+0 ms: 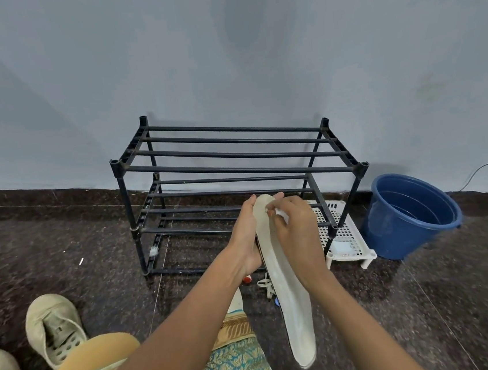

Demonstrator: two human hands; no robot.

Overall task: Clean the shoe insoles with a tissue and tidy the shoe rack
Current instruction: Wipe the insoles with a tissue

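Insole count: one long off-white fabric insole [288,300] is showing; a dark edge is peeking out along its left side, and I cannot tell whether that is a second one.
Insole place: it is hanging in the air in front of the black tube-frame shoe rack [233,155], above the dark speckled stone floor [62,249] and the person's lap.
Insole axis: its long axis is running away from the person, one rounded end pointing up towards the rack's lower tier, the other drooping down towards the patterned teal garment [235,369].
Left hand: the left hand [246,235] is cupping the far end from the left edge, fingers wrapping behind it, fingertips showing past the top.
Right hand: the right hand [298,236] is pinching one small white tissue [280,213] and pressing it onto the insole's upper face near the far end.
Rack: one rack, two tiers of bars, is standing against the pale blue wall [222,51].
Shoes: two beige perforated shoes [54,325] are lying on the floor at the left.
Bucket: one blue plastic bucket [411,215] is sitting right of the rack.
Tray: one white perforated plastic tray [347,234] is standing between rack and bucket.
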